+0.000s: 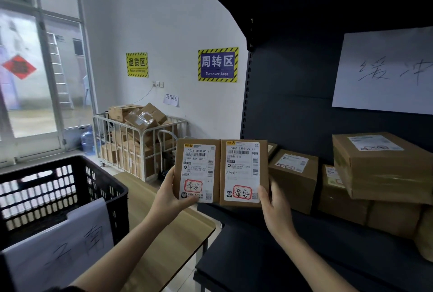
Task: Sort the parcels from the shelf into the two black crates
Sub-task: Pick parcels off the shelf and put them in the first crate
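Centre frame: your left hand [169, 195] grips the left parcel [198, 170], right hand [276, 207] the right parcel [243, 171]. Their edges touch.

A parcel sorting depot is indicated by zone signs [218, 64] (one reads "Turnover Area"), cartons [140, 116] heaped in a wire cage cart [141, 149], and labelled parcels [293, 174] stacked on a dark shelf [281, 95].

The black crate [58, 188] ran off the left edge, and a white sheet [70, 240] hid part of its front. The left hand [172, 194] and right hand [273, 205] had fingers hidden behind the parcels [198, 151]. The small print on the labels [242, 172] was too tiny to read.
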Demonstrator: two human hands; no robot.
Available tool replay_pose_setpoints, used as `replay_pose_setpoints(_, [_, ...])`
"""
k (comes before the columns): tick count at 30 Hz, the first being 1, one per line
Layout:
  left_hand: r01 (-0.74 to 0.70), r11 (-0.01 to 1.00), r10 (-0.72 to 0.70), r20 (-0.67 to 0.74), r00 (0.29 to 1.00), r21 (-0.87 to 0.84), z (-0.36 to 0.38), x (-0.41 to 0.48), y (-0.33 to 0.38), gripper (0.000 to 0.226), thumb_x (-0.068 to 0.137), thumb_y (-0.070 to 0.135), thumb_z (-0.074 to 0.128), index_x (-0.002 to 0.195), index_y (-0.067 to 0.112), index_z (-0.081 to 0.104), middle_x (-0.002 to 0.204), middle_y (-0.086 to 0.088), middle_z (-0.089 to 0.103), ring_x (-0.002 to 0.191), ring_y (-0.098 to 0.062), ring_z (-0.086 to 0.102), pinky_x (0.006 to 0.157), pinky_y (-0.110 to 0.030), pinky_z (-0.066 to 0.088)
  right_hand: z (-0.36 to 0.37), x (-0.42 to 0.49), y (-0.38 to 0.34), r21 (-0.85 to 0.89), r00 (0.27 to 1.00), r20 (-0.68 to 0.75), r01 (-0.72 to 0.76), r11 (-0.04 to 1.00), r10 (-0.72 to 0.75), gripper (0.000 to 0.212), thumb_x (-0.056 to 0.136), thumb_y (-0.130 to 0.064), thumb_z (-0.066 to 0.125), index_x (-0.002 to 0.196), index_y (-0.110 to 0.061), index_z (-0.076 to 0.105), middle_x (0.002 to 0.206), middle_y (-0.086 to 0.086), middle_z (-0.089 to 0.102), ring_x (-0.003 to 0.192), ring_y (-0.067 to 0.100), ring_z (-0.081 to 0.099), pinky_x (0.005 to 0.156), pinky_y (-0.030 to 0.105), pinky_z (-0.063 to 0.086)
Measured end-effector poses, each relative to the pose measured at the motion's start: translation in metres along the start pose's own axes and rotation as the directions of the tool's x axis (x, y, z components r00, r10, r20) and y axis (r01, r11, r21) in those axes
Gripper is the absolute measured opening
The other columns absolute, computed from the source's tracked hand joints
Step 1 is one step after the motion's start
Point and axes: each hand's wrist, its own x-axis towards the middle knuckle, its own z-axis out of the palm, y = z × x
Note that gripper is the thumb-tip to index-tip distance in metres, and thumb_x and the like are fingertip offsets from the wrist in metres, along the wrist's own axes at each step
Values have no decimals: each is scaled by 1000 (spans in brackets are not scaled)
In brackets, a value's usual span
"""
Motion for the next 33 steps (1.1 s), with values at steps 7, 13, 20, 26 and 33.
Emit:
replay_pose_setpoints(7, [52,998,-46,-114,992,47,-23,-29,8,82,66,4,81,129,27,35,106,8,63,91,5,64,65,-10,53,21,-2,-8,148,992,118,31,989,-49,18,96,-26,44,109,-38,48,112,-6,60,102,-1,57,76,12,48])
replay_pose_setpoints(13, [100,991,-78,-217,973,94,-53,-60,17,77,66,2,80,116,41,37,108,5,64,98,-11,66,79,-29,57,53,-10,-15,219,976,199,43,975,-88,25,97,-24,43,120,-30,49,114,-1,59,108,8,56,84,18,46])
replay_pose_setpoints(20, [166,981,-125,-320,939,103,-92,-94,22,81,68,-2,78,129,28,34,107,4,64,96,-10,67,72,-22,58,94,-21,-34,265,942,318,24,964,-111,38,97,-26,41,134,-19,43,120,1,58,106,8,58,86,26,51])
replay_pose_setpoints(26, [200,973,-138,-399,906,118,-136,-116,22,81,68,-1,78,132,23,35,108,1,63,99,-12,65,78,-28,58,134,-32,-61,308,918,354,64,949,-176,32,96,-28,42,128,-30,44,118,0,58,109,13,57,89,33,52])
replay_pose_setpoints(33, [243,956,-141,-472,870,163,-202,-145,18,83,68,6,80,133,27,35,110,1,65,101,-12,65,88,-35,55,199,-49,-96,309,894,403,69,949,-196,34,96,-32,42,129,-28,46,117,1,59,112,17,55,95,42,48])
